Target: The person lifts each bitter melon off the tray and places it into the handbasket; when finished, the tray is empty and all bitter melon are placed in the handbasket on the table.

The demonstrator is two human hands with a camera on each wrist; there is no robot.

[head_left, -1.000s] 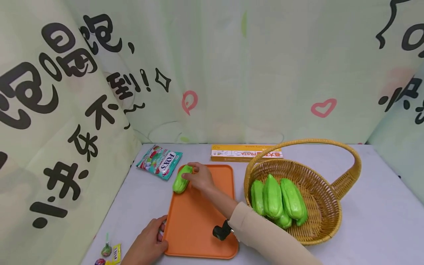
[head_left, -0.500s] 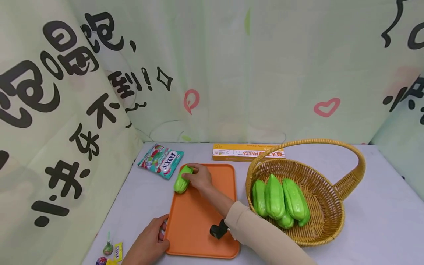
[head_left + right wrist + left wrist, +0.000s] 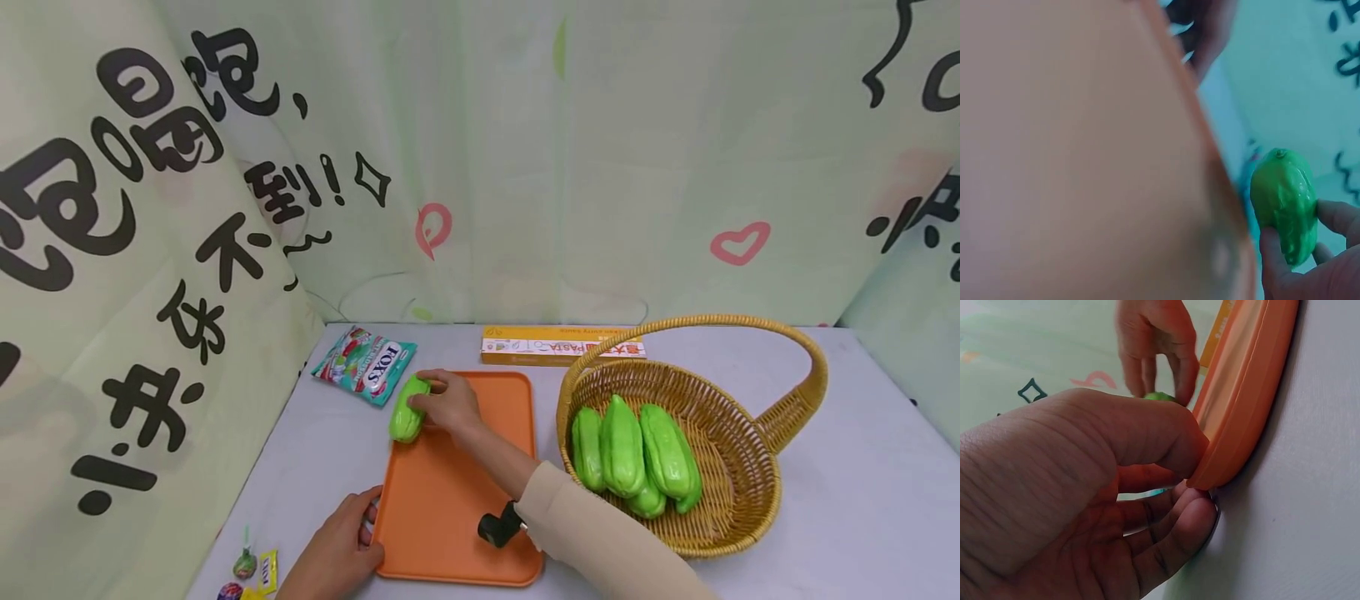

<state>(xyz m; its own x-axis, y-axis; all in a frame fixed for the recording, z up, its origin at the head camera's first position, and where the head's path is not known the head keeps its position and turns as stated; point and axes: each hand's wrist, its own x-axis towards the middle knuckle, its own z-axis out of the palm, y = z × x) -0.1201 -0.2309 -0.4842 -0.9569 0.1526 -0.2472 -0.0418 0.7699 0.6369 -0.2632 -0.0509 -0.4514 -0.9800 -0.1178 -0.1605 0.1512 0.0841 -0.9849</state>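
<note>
Right hand: the right hand (image 3: 448, 406) has fingers and thumb curled round the green gourd (image 3: 407, 409), pinching it from its right side; the right wrist view shows fingertips (image 3: 1270, 245) on its lower end
Green gourd: lies over the far left corner of the orange tray (image 3: 457, 500), its left flank hanging past the rim, just beside the candy bag (image 3: 363, 364)
Left hand: the left hand (image 3: 341, 546) grips the near left edge of the orange tray; in the left wrist view the thumb sits on top of the rim and the fingers curl under it
Surface: glossy, with lengthwise ridges and a small stem dimple at one end; likely smooth and a little slippery under bare fingers
Weight: judged light to moderate, a thing one hand can lift with ease
Stiffness: looks firm, with no dent under the fingertips; whether it is real or a model cannot be told
Fragility: low; it would probably roll more readily than break
Where to hold: across the thick middle, thumb on one flank and fingers on the other, set in the grooves between ridges; the tapered ends give less purchase
Nearby: a wicker basket (image 3: 750, 475) to the right of the tray holds more green gourds (image 3: 630, 454); a yellow pasta box (image 3: 558, 344) lies at the back of the worktop (image 3: 862, 500); small sweets (image 3: 243, 571) lie at the near left corner
</note>
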